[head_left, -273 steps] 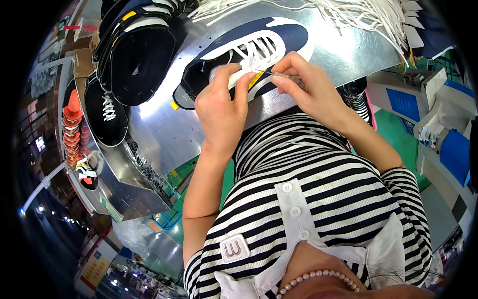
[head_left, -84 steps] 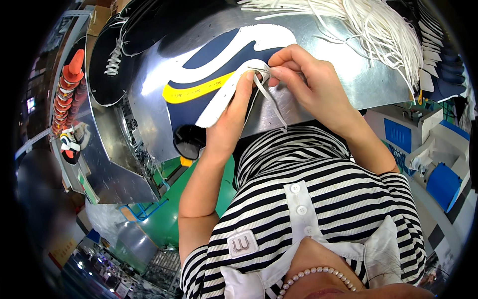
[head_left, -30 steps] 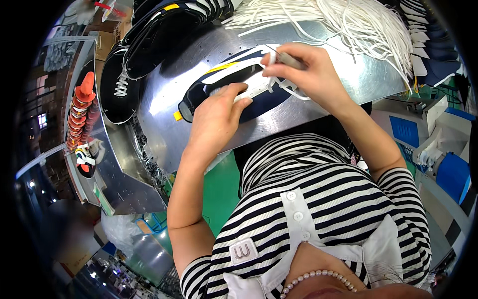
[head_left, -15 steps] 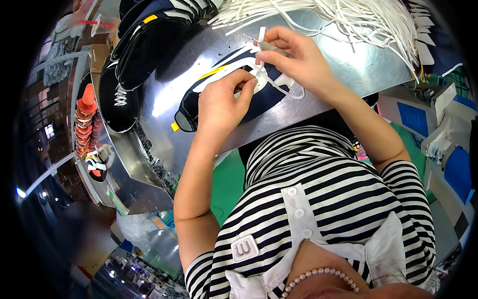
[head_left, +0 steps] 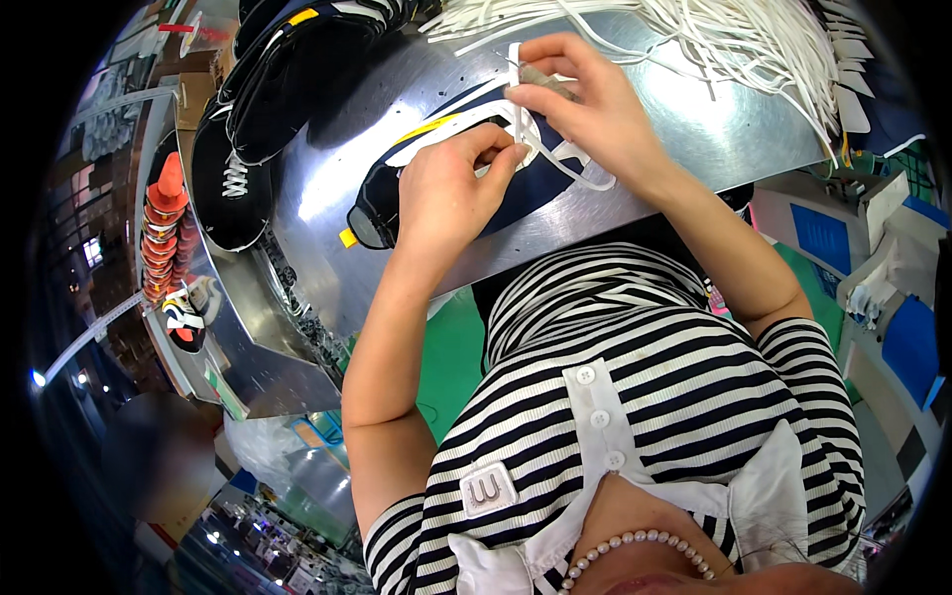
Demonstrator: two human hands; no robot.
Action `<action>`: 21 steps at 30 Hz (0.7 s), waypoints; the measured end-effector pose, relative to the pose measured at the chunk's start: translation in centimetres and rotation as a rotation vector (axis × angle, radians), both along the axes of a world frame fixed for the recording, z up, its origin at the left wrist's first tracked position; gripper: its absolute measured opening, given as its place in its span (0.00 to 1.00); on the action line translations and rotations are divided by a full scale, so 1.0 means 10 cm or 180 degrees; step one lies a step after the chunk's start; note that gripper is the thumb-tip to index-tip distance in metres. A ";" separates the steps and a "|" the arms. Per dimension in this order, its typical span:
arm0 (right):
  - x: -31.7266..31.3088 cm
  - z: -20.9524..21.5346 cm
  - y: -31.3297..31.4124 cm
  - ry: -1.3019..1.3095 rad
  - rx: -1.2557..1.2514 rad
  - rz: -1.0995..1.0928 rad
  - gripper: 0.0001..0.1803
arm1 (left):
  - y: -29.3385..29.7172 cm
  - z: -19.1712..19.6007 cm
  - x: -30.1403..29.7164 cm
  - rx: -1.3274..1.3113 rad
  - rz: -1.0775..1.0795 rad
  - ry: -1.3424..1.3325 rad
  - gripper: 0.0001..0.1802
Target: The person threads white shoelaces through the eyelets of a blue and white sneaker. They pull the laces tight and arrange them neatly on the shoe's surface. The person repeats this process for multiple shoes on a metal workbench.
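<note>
Navy and white, the shoe upper [head_left: 526,195] is lying on the metal worktop [head_left: 694,129] under the 2 hands, its yellow tab [head_left: 347,238] pointing left; it is looking light, floppy along the sides and probably stiffer at the tabbed end, so the white eyelet edge [head_left: 535,131] is seeming the surest place to hold. The left hand [head_left: 454,188] is pinching the white lace [head_left: 515,67] between thumb and forefinger at that edge, though whether it is also gripping the upper I cannot tell; the right hand [head_left: 607,109] is gripping a slim tool [head_left: 548,83], the lace standing up beside its fingertips; the lace is looking soft and limp, likely easier guided near its end. Fingers are hiding part of the tool; its thin tip is blending into the background; the left hand is covering much of the upper.
</note>
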State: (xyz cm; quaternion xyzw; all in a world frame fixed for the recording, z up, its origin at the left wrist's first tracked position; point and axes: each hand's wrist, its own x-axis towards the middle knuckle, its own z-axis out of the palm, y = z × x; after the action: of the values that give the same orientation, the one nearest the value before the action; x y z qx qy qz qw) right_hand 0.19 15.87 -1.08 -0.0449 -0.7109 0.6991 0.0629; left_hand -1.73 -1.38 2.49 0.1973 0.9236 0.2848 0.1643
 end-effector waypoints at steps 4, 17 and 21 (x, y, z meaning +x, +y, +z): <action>0.34 0.13 0.16 -0.0406 0.0134 0.0359 0.11 | -0.01 -0.02 -0.04 0.0139 0.0077 -0.0046 0.10; 0.52 0.01 0.16 -0.0129 0.1397 0.0724 0.08 | -0.03 -0.01 -0.03 0.0282 -0.0068 -0.0380 0.11; 0.52 0.04 0.00 0.0232 0.2781 0.0687 0.10 | 0.00 -0.05 0.14 0.0584 -0.0339 0.0033 0.12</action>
State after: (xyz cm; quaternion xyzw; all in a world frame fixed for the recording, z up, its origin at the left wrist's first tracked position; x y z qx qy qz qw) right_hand 5.38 15.88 -0.66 0.0849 -0.9372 0.3371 0.0277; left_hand -0.32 -1.33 2.00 0.2618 0.8827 0.3580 0.1557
